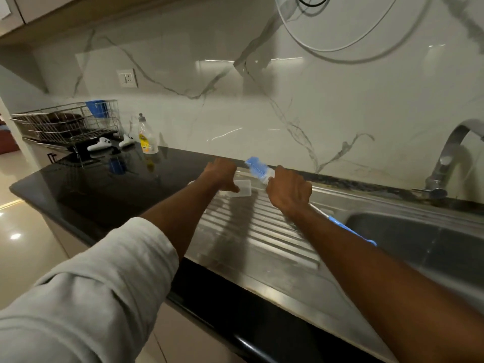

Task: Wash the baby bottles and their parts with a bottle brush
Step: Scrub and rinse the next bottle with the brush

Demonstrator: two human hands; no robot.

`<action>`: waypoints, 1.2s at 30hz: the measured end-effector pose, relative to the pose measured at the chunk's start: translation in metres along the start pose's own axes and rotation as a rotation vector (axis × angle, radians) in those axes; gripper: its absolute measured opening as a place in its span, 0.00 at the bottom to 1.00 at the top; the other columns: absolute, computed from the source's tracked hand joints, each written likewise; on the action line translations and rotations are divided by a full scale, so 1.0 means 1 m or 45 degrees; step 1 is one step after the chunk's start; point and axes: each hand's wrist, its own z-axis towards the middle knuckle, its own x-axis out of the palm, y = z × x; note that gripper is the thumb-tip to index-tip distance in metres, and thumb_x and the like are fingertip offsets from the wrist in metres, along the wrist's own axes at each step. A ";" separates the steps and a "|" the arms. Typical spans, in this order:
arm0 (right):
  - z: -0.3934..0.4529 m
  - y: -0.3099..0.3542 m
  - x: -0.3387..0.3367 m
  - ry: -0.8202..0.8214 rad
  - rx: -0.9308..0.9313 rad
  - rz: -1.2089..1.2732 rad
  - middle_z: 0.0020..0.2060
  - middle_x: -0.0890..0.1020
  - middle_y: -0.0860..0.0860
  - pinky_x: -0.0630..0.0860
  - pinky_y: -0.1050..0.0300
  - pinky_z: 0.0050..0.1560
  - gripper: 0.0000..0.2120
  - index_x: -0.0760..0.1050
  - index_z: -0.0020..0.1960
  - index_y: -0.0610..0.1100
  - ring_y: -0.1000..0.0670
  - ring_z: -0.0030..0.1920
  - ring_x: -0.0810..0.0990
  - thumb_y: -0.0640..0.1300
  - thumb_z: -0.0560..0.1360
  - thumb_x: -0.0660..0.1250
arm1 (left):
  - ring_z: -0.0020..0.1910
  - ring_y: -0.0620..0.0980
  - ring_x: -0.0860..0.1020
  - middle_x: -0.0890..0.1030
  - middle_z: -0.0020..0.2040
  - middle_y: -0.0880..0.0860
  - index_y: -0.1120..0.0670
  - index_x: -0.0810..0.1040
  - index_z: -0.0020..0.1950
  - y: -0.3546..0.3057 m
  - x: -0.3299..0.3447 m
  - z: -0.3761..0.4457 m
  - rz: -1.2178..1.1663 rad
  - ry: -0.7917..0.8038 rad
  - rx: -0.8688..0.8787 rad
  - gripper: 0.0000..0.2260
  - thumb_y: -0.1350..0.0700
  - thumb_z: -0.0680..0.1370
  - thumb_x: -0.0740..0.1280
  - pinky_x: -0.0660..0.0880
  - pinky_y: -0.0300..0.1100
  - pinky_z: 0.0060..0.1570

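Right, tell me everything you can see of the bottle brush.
The bottle brush has a blue-and-white bristled head, slightly blurred, on a thin white shaft ending in a blue handle that looks plastic. It lies tilted, head up and away toward the marble wall, handle trailing back toward the sink basin, above the ribbed steel drainboard. The right hand grips it just behind the head.

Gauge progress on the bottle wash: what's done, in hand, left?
Done: nothing visibly washed. In hand: right hand grips the brush; left hand reaches for a clear container on the drainboard. Left: all scrubbing and rinsing; tap shows no water, soap bottle sits apart on the counter.
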 end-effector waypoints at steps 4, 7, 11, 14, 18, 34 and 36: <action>0.008 -0.017 0.010 -0.037 0.019 0.013 0.53 0.82 0.47 0.68 0.54 0.41 0.13 0.75 0.60 0.46 0.43 0.52 0.82 0.52 0.79 0.66 | 0.69 0.57 0.71 0.75 0.69 0.56 0.50 0.73 0.73 -0.014 0.014 0.017 0.144 0.077 0.085 0.32 0.42 0.72 0.76 0.69 0.54 0.66; 0.008 -0.021 0.020 0.016 0.030 0.015 0.52 0.82 0.47 0.68 0.53 0.42 0.13 0.76 0.58 0.47 0.44 0.51 0.82 0.53 0.78 0.66 | 0.68 0.57 0.73 0.76 0.67 0.56 0.49 0.73 0.72 -0.014 0.020 0.021 0.236 0.063 0.088 0.30 0.46 0.72 0.77 0.71 0.54 0.65; 0.005 -0.016 0.027 0.054 0.048 0.020 0.50 0.83 0.48 0.68 0.54 0.41 0.10 0.78 0.55 0.48 0.45 0.49 0.82 0.52 0.77 0.68 | 0.65 0.56 0.75 0.77 0.66 0.54 0.50 0.73 0.71 0.000 0.014 0.021 0.010 0.034 -0.002 0.31 0.45 0.70 0.78 0.75 0.53 0.62; 0.005 -0.009 0.026 0.076 0.058 0.024 0.50 0.83 0.48 0.69 0.54 0.40 0.11 0.79 0.55 0.48 0.45 0.49 0.83 0.52 0.76 0.69 | 0.63 0.57 0.75 0.75 0.65 0.57 0.53 0.73 0.70 0.017 0.000 0.017 -0.204 -0.069 -0.113 0.34 0.43 0.68 0.79 0.75 0.50 0.59; 0.004 0.002 0.023 0.057 0.043 0.054 0.50 0.83 0.48 0.69 0.54 0.41 0.12 0.79 0.56 0.48 0.44 0.50 0.83 0.53 0.76 0.69 | 0.58 0.54 0.73 0.73 0.63 0.58 0.54 0.74 0.67 0.035 -0.018 0.012 -0.356 -0.112 -0.167 0.35 0.42 0.65 0.80 0.75 0.44 0.47; -0.001 -0.001 0.028 0.041 -0.011 0.046 0.49 0.83 0.48 0.69 0.54 0.42 0.10 0.79 0.53 0.49 0.44 0.48 0.83 0.53 0.76 0.68 | 0.46 0.51 0.78 0.77 0.49 0.52 0.53 0.75 0.57 0.046 0.005 0.005 -0.273 0.071 -0.199 0.27 0.43 0.66 0.81 0.75 0.45 0.43; 0.000 -0.002 0.031 0.047 -0.009 0.043 0.48 0.83 0.48 0.69 0.54 0.42 0.10 0.78 0.53 0.49 0.45 0.48 0.83 0.53 0.76 0.67 | 0.45 0.51 0.78 0.78 0.49 0.52 0.52 0.75 0.56 0.048 0.003 0.005 -0.279 0.099 -0.198 0.26 0.44 0.66 0.81 0.75 0.45 0.41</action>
